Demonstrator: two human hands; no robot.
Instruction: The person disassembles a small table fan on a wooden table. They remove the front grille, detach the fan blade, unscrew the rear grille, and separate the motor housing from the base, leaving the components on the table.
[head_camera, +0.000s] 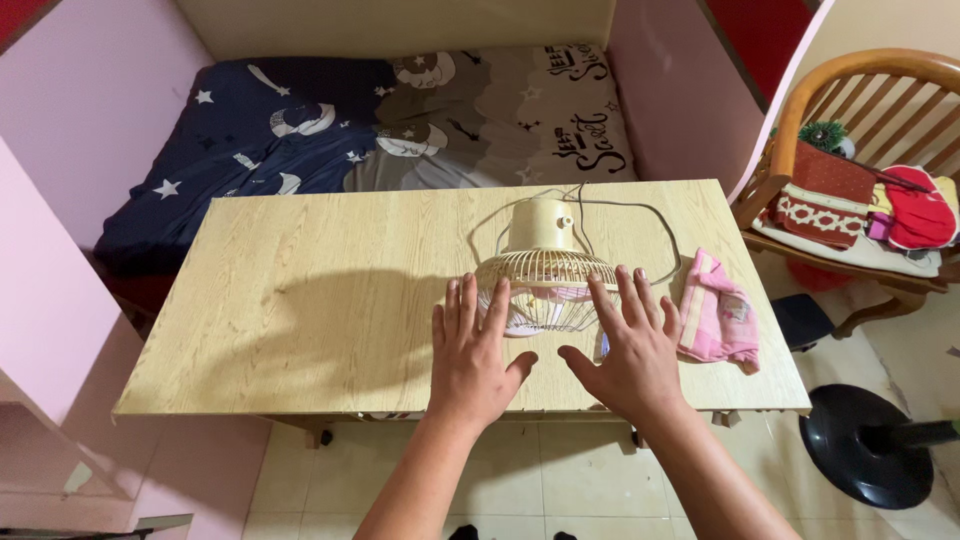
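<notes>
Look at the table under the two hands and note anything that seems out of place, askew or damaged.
The cream fan head lies face down on the wooden table, off any stand, its cord looped behind it. A crumpled pink cloth lies beside it. The left hand and right hand rest open at the wire grille.

one view only, from a camera on the person's head, looking steeply down and forward over the wooden table (300, 290). it sits close above the near edge, both forearms entering from the bottom. beyond the far edge it takes in a bed (300, 130), and a chair (850, 90) at right.
</notes>
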